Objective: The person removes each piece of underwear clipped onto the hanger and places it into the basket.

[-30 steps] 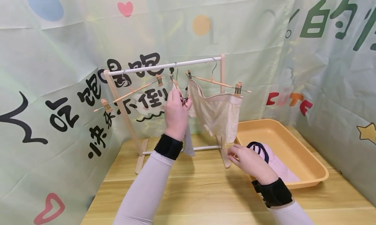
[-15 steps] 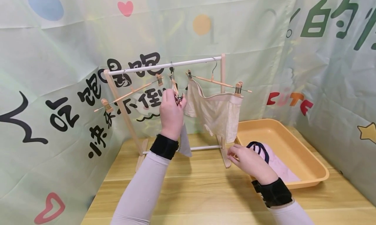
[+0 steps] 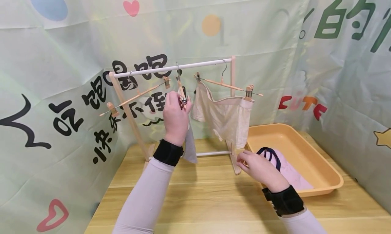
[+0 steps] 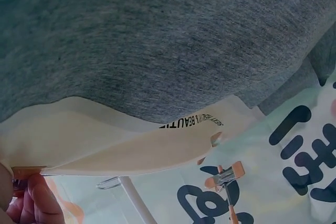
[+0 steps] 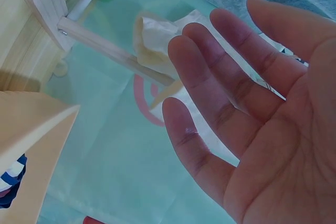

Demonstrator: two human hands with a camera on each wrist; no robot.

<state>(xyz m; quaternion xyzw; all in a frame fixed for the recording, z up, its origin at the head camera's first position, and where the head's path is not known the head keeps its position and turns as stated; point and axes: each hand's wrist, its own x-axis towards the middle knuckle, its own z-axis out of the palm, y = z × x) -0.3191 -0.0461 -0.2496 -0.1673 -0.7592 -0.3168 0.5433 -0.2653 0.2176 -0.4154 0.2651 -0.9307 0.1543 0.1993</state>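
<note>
The left hand (image 3: 176,118) has its grip closed in a pinch on the near clip (image 3: 184,100) of the middle hanger (image 3: 180,86), under the rail (image 3: 201,64); the grey garment (image 3: 190,147) hanging there looks light, soft and floppy, probably best held by its cream waistband (image 4: 131,158). The right hand (image 3: 265,168), fingers loosely bent, holds nothing beside the yellow tray (image 3: 300,156)
</note>
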